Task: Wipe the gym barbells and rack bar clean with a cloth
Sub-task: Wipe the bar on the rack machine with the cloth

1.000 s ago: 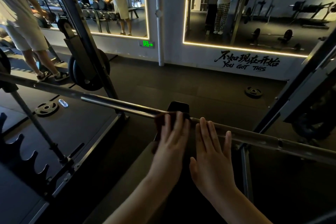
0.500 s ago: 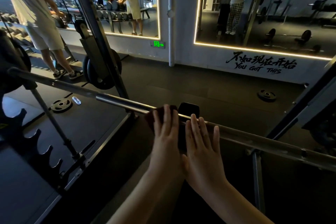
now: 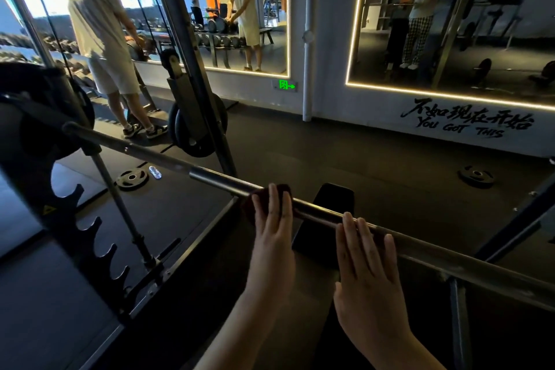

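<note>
Barbell [image 3: 216, 179]: steel, racked, running from upper left down to lower right across the view.
Cloth [image 3: 247, 208]: dark red, draped over the barbell near its middle (partly hidden under fingers).
Left hand [image 3: 271, 237]: flat, fingers straight and close together, pressing the cloth onto the barbell.
Right hand [image 3: 368, 282]: flat, fingers straight and slightly spread, tips resting on the bare barbell to the right of the left hand, holding nothing.
Bench [image 3: 333, 198]: dark pad below the barbell, between the hands.
Weight plate [image 3: 132, 179]: lying on the floor, left.

Person in pale clothes [image 3: 99, 39] beside dumbbells [image 3: 64, 46], light-edged mirror [image 3: 495, 39], green exit sign [image 3: 286, 85], weight plate [image 3: 132, 179] on floor [image 3: 345, 153]
</note>
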